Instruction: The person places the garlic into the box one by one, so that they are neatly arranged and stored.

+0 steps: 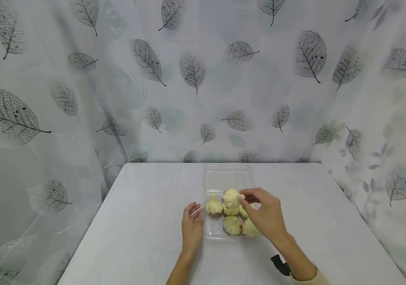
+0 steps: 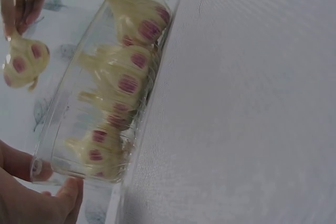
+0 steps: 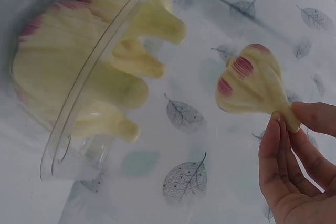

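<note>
My right hand (image 1: 265,213) pinches a pale garlic bulb (image 1: 231,198) by its stem between thumb and fingertips, holding it above the clear plastic container (image 1: 211,237). Purple patches mark that bulb (image 3: 252,80) in the right wrist view. Several more garlic bulbs lie inside the container, among them one at the left (image 1: 214,206) with its stem up and one at the front (image 1: 232,225). The left hand (image 1: 192,227) is at the container's left side, its loosely bent fingers touching the rim. In the left wrist view, a fingertip (image 2: 43,170) shows through the clear plastic corner.
The container's clear lid (image 1: 228,178) lies folded back behind it. A white cloth covers the table (image 1: 146,221). Leaf-patterned curtains (image 1: 217,99) hang behind and along both sides. A black strap (image 1: 280,264) is by the right wrist.
</note>
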A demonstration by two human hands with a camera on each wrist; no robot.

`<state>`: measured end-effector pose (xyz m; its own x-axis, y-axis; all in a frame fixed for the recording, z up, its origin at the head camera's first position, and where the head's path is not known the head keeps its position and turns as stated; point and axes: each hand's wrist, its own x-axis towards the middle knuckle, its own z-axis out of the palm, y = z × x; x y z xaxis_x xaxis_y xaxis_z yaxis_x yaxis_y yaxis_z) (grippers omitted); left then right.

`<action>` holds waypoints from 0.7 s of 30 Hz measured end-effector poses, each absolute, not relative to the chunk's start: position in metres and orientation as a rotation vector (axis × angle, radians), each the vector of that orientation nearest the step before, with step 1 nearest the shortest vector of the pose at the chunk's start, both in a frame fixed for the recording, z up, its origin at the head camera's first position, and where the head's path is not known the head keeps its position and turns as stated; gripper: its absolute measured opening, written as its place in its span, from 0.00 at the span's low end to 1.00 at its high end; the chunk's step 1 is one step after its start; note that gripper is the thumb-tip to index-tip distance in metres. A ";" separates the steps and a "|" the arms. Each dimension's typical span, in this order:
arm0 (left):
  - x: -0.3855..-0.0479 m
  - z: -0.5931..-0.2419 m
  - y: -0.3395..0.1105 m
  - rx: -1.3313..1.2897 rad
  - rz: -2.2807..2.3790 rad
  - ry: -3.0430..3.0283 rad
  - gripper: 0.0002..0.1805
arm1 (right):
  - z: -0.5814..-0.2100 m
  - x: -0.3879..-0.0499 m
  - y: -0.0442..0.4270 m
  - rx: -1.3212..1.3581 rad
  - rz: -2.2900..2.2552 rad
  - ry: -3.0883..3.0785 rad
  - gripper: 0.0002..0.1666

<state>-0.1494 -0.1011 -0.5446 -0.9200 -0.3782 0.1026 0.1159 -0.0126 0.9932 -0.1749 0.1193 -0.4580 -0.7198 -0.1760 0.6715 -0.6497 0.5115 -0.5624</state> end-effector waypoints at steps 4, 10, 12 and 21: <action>-0.150 -0.545 -0.101 0.278 -2.004 -1.923 0.25 | -0.462 -0.174 0.112 0.695 1.181 -2.213 0.17; -0.150 -0.548 -0.101 0.271 -2.011 -1.922 0.25 | -0.470 -0.172 0.102 0.718 1.182 -2.215 0.18; -0.150 -0.548 -0.102 0.265 -2.017 -1.922 0.26 | -0.472 -0.171 0.098 0.727 1.190 -2.214 0.18; -0.148 -0.548 -0.103 0.247 -2.037 -1.931 0.27 | -0.480 -0.166 0.088 0.756 1.145 -2.257 0.15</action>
